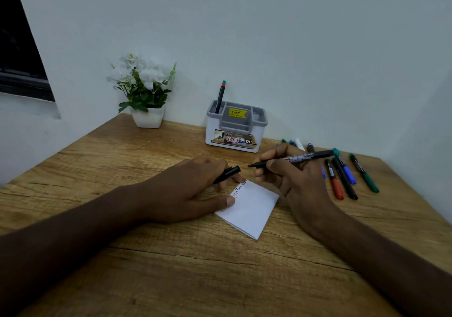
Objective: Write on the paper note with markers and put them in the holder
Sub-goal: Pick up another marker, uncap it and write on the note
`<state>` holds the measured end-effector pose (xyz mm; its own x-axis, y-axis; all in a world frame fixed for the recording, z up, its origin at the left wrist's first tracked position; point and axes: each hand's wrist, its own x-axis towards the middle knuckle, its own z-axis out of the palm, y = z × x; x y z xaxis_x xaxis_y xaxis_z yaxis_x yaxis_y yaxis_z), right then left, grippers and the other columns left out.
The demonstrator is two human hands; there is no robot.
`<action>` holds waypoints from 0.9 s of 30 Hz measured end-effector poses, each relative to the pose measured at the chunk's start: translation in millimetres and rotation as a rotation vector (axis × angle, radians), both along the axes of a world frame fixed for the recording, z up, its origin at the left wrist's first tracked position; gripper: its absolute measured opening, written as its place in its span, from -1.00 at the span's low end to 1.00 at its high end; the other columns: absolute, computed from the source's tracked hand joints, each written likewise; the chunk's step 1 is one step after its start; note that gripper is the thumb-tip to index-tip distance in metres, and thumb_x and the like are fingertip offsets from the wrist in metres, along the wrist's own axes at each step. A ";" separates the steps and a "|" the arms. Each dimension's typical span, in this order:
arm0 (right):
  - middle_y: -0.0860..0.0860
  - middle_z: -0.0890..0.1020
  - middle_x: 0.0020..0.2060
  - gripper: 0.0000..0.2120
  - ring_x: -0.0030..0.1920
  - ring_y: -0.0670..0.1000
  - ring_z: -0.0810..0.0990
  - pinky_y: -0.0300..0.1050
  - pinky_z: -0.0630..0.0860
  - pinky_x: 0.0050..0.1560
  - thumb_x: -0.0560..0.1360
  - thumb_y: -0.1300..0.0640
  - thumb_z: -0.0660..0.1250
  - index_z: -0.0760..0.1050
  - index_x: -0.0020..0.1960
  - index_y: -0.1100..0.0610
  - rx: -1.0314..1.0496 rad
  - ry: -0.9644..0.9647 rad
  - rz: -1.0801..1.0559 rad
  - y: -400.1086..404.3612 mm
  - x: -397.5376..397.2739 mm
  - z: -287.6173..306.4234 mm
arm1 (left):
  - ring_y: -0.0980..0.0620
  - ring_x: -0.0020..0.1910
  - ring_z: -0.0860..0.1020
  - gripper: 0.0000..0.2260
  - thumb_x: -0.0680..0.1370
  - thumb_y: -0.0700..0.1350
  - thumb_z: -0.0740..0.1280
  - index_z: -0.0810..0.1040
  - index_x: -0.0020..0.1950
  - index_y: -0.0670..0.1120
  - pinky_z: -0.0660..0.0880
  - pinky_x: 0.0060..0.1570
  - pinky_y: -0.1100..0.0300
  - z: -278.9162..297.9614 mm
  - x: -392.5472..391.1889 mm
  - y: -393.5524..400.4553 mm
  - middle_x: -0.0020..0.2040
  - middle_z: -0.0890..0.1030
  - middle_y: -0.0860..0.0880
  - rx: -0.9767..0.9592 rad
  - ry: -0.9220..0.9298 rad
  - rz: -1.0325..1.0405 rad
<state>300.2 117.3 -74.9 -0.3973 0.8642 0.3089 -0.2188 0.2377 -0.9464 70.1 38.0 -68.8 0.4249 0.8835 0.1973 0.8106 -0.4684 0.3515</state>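
Note:
A white paper note [252, 209] lies on the wooden table [171, 267], with a line of writing along its upper left edge. My left hand [190, 189] rests on that edge, thumb on the paper, and holds a black marker cap [228, 173]. Just above the note's far corner, my right hand [293, 180] holds an uncapped black marker [293, 158], tip pointing left toward the cap and lifted off the paper. The white and grey holder [234, 127] stands behind, with one marker [220, 96] upright in its left slot.
Several loose markers lie to the right: red [335, 182], black [344, 180], blue [347, 170] and green [364, 173], with more behind my right hand. A white pot of white flowers [144, 96] stands at the back left. Walls close the back and right.

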 end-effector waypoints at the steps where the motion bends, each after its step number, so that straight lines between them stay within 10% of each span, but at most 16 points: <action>1: 0.16 0.74 -0.16 -0.83 -0.22 0.09 0.72 -0.11 0.69 -0.12 0.60 0.45 0.28 0.59 -0.06 0.28 0.019 0.011 0.010 -0.3 0.2 0.0 | 0.55 0.12 0.32 -0.84 0.66 0.20 0.30 0.38 0.02 0.18 0.28 -0.10 0.40 0.0 0.0 0.3 0.07 0.25 0.75 0.001 -0.005 -0.001; 11: 0.19 0.73 -0.19 -0.93 -0.21 0.15 0.73 0.05 0.73 -0.05 0.50 0.26 0.45 0.62 -0.02 0.24 0.139 -0.064 0.021 2.6 -0.3 -4.9 | 0.48 0.10 0.35 -0.79 0.63 0.27 0.32 0.36 0.01 0.20 0.29 -0.13 0.37 -4.3 -1.2 3.9 0.07 0.31 0.65 0.017 0.043 0.014; 20: -0.12 0.80 -0.08 -0.82 -0.03 -0.15 0.76 -0.29 0.64 -0.02 0.40 0.12 0.59 0.75 -0.01 -0.02 0.210 -0.361 0.064 -1.5 -1.2 -4.1 | 0.31 0.07 0.41 -0.69 0.71 0.26 -0.05 0.40 0.27 0.23 0.50 0.01 0.10 -11.2 1.1 3.1 0.04 0.46 0.25 0.056 0.049 0.114; 27: 0.24 0.78 -0.13 -0.65 -0.10 0.18 0.78 0.02 0.71 0.06 0.53 0.01 0.41 0.69 0.16 0.25 0.069 -0.184 0.103 1.8 -3.6 -4.6 | 0.22 0.01 0.44 -0.72 0.73 0.22 -0.03 0.41 0.05 0.17 0.52 -0.01 0.00 -16.6 2.0 8.2 -0.06 0.50 0.17 0.064 0.004 0.163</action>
<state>296.6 119.1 -79.5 -0.5373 0.7955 0.2802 -0.0700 0.2889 -0.9548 72.1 46.2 -85.4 0.2782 0.9263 0.2540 0.8790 -0.3522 0.3214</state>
